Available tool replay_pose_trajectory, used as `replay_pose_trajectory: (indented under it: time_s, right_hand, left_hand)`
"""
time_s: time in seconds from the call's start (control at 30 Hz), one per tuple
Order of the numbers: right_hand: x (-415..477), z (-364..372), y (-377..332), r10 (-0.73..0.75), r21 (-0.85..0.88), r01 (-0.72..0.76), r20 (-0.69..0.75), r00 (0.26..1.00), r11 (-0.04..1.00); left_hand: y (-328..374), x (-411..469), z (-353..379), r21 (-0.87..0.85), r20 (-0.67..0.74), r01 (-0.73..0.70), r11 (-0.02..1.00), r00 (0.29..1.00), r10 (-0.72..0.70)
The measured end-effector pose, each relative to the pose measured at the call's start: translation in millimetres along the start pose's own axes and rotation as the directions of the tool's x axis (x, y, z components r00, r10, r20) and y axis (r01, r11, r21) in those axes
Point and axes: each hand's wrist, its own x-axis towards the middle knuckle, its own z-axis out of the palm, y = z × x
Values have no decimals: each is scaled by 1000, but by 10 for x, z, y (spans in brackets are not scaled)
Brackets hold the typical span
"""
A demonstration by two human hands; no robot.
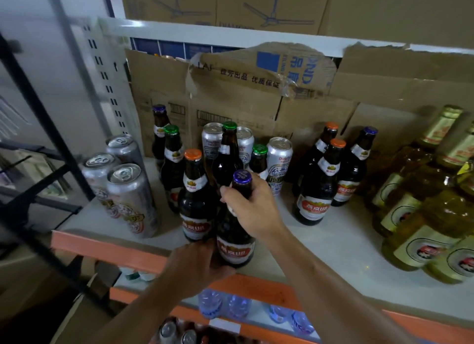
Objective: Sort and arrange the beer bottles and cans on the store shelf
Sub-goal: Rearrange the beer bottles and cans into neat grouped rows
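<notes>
A dark beer bottle with a purple cap [234, 230] stands at the front edge of the white shelf [333, 243]. My right hand [252, 207] grips its neck just under the cap. My left hand [197, 264] wraps round its base. Right beside it on the left stands an orange-capped bottle [195, 200]. Behind them are green-capped bottles [227, 153] and silver cans [279, 161]. Three tall cans [130, 197] stand at the left end. Another group of dark bottles [318, 189] stands to the right.
Yellow-green bottles [420, 215] crowd the shelf's right end. Cardboard boxes [230, 92] line the back. A dark metal ladder frame [46, 128] stands to the left. Water bottles [230, 305] and cans sit on the lower shelf, behind the orange shelf rim [107, 248].
</notes>
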Motion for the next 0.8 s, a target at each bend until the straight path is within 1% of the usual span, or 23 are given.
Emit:
replay_pose_trajectory:
  time_s: [0.13, 0.27, 0.47, 0.57, 0.6, 0.67, 0.73, 0.8]
  right_hand:
    - [-47, 13, -17, -64, -30, 63, -48, 997, 998]
    - [-66, 18, -9, -102, -96, 95, -68, 992, 991]
    - [-20, 31, -47, -88, -135, 75, -96, 991, 988]
    - [24, 17, -84, -39, -98, 26, -139, 990, 995]
    - [22, -5, -117, -26, -69, 16, -156, 987, 998]
    - [16, -69, -196, 4, -2, -4, -186, 982, 1000]
    - [24, -166, -312, 59, 131, -32, -205, 977, 991]
    - [45, -266, -455, 157, 281, -97, -199, 967, 955]
  left_hand:
    - [-7, 25, -12, -62, 46, 6, 998, 999, -3]
    - [13, 8, -15, -84, 9, -11, 996, 1000, 12]
    - [25, -9, -24, -48, -21, -19, 999, 1000, 18]
    - [17, -34, -10, -50, -46, -15, 999, 999, 13]
    - [4, -46, -11, -78, -42, -11, 997, 999, 7]
    - [-27, -80, -37, -215, 6, -19, 976, 1000, 21]
    - [-41, -137, -103, -399, 54, -58, 915, 995, 87]
    - [-23, -184, -207, -543, 68, -69, 837, 990, 126]
